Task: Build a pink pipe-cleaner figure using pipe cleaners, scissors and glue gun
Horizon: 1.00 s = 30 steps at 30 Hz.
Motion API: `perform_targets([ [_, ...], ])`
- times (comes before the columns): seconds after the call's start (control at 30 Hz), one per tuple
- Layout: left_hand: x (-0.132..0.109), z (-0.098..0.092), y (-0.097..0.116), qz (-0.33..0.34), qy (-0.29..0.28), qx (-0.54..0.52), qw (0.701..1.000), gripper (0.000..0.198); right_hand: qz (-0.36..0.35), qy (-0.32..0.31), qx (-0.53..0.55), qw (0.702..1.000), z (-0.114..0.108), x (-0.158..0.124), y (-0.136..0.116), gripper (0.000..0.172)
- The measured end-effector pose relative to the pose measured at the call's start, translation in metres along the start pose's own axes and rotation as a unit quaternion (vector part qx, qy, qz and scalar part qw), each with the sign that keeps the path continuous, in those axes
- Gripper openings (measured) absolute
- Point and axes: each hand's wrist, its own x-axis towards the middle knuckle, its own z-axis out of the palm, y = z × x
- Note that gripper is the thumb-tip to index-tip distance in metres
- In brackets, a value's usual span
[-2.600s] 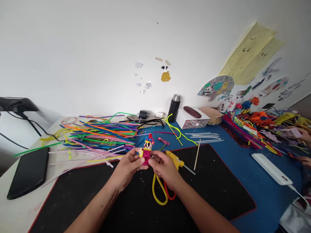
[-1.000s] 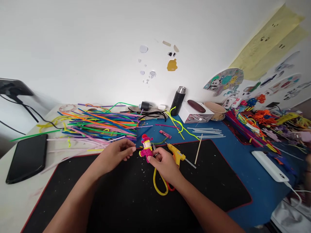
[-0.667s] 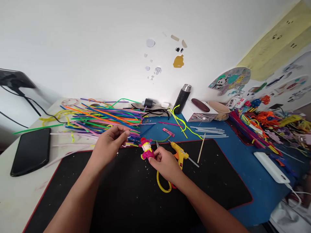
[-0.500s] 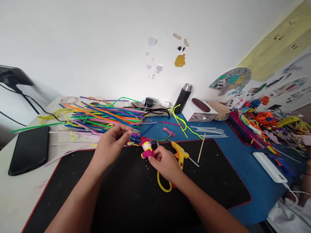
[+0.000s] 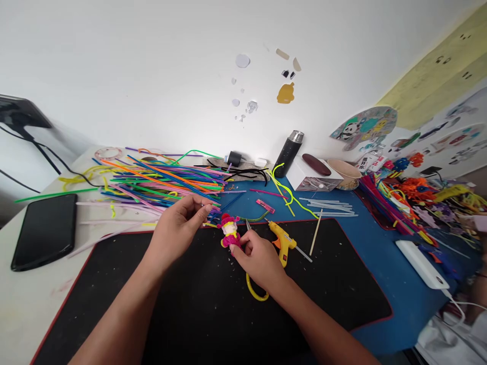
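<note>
Between the thumb and fingers of my right hand (image 5: 261, 256) is a small pipe-cleaner doll (image 5: 230, 232), magenta with a red top, a white middle and yellow trim. My left hand (image 5: 180, 223) hovers to the left of the doll, thumb and fingertips pinched together; whatever they hold is too small to make out. Under my right hand lie scissors, their yellow handle loop (image 5: 256, 291) showing below the hand and part of a blade above it. A yellow glue gun (image 5: 282, 242) with a clear glue stick rests just right of that hand.
Many coloured pipe cleaners (image 5: 163, 177) are heaped behind my left hand. A phone (image 5: 44, 232) lies at the left. Behind the black mat (image 5: 190, 314) stand a black thermos (image 5: 289, 154) and a white box (image 5: 310, 177). Glue sticks (image 5: 331, 205) and a white power strip (image 5: 421, 263) are at the right.
My left hand has shifted slightly right, closer to the doll. My right hand still grips the doll, which is turned a little; the view has moved slightly.
</note>
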Motion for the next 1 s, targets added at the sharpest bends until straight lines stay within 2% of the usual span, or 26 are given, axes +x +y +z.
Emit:
perform_targets([
  [0.3,0.001,0.0,-0.005,0.004,-0.005,0.009,1.0,0.037,0.002,-0.029,0.041,0.999,-0.007,-0.004,0.003,0.023],
  [0.57,0.001,0.003,-0.007,0.015,-0.008,0.05,0.999,0.034,0.0,-0.057,0.023,0.998,-0.014,-0.012,0.008,0.02],
  [0.73,0.003,0.004,-0.011,0.015,0.003,0.082,0.997,0.032,-0.008,-0.066,0.018,0.998,-0.018,-0.014,0.007,0.02],
  [1.0,0.005,0.007,-0.019,0.009,-0.004,0.076,0.997,0.036,-0.026,-0.061,0.029,0.997,-0.021,-0.01,0.006,0.023],
])
